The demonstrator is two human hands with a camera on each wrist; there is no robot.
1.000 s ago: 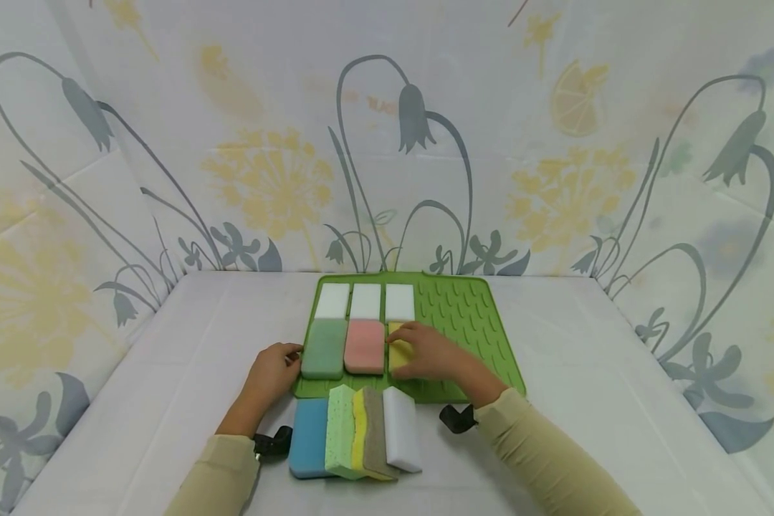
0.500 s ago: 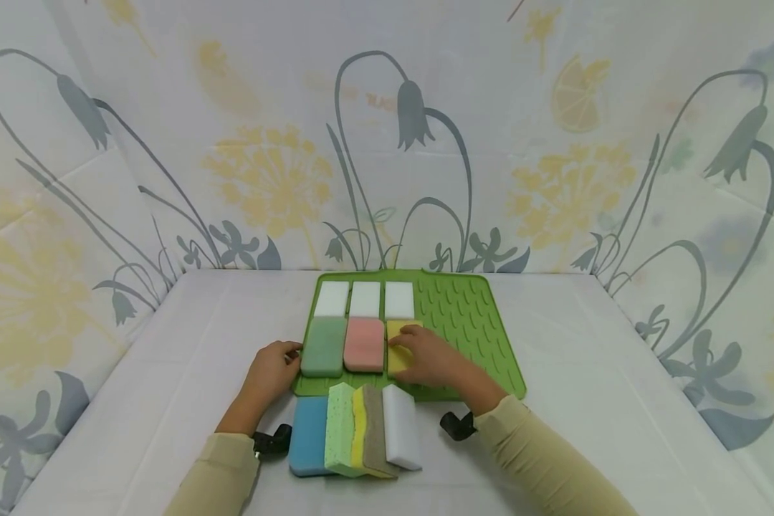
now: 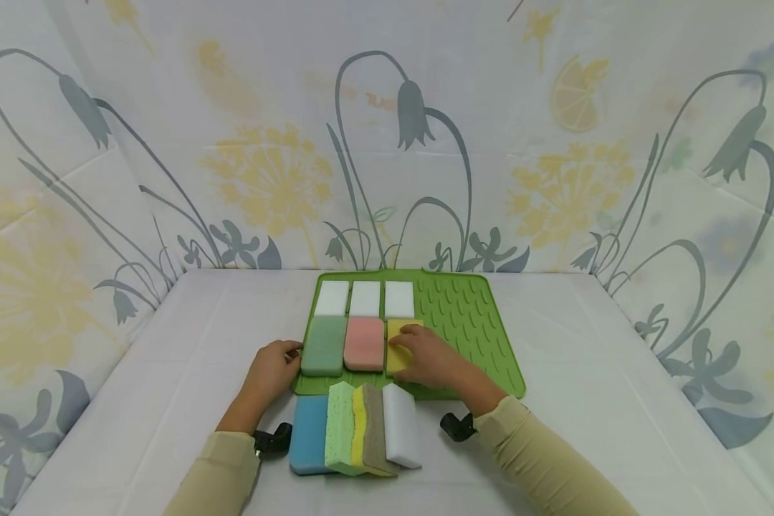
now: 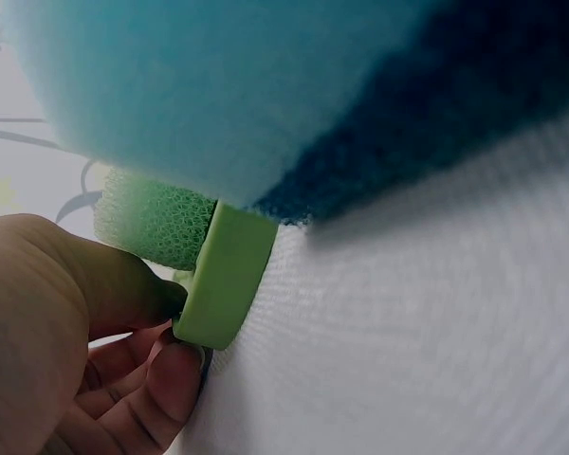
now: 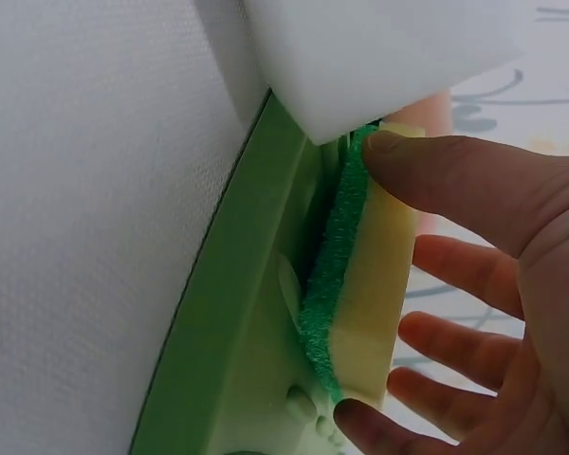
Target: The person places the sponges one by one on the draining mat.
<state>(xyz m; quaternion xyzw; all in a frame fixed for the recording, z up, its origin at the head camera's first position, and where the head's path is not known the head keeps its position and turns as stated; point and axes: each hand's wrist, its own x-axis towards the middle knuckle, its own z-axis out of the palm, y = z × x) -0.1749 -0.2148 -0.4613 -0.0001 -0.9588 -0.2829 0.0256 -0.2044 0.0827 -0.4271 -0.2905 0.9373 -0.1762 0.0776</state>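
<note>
In the head view my right hand grips a yellow sponge lying on the green ridged mat. The right wrist view shows the sponge's green scouring layer facing down, with the thumb at one end and a finger at the other. My left hand pinches the mat's left rim, thumb above and fingers below. Beside the yellow sponge lie a pink sponge and a green sponge, making one row.
Three white blocks line the mat's back. In front of the mat, between the forearms, lean a blue sponge, a speckled light-green sponge, a yellow-and-grey sponge and a white block. Flower-patterned cloth stands behind.
</note>
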